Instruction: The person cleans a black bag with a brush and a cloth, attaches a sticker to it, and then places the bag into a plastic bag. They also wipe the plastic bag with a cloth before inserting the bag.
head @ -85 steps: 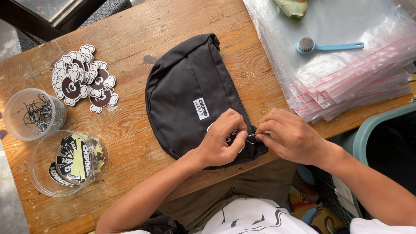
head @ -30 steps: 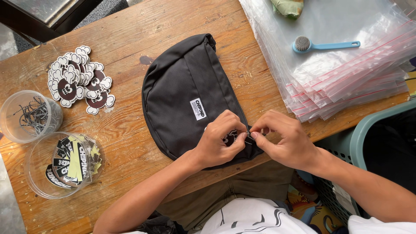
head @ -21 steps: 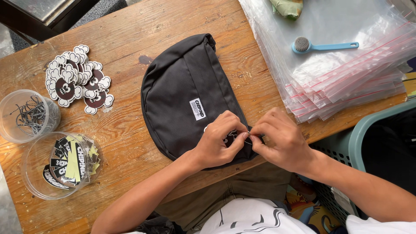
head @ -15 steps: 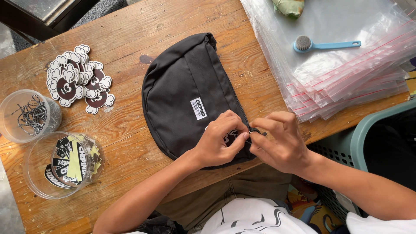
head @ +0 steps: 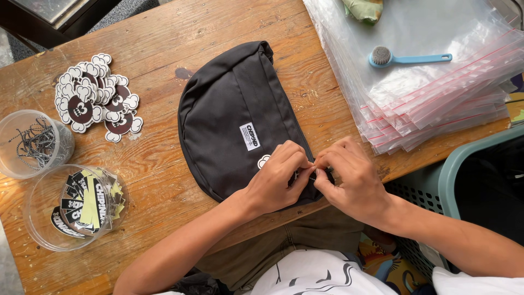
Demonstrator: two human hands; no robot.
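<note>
Both our hands work at the near corner of one black pouch.

We count one black pouch [head: 234, 125], two clear tubs, one blue brush [head: 406, 57]. Our left hand [head: 278, 177] and right hand [head: 352, 177] pinch the zipper pull; since before, only the right fingers closed in. The pouch lies on the bench [head: 164, 33], reaching away under both hands.

Work surface: a worn wooden table [head: 164, 33] with visible grain, scuffs and a dark stain near its middle. Lying directly on it: a black fabric pouch [head: 234, 120] at centre; a heap of cloud-shaped stickers [head: 95, 98] toward the left; two clear round plastic tubs at the left edge, one holding black cords [head: 33, 143], the other printed tags [head: 76, 207]; and a stack of clear zip bags [head: 431, 82] at the right, overhanging the table edge.
</note>
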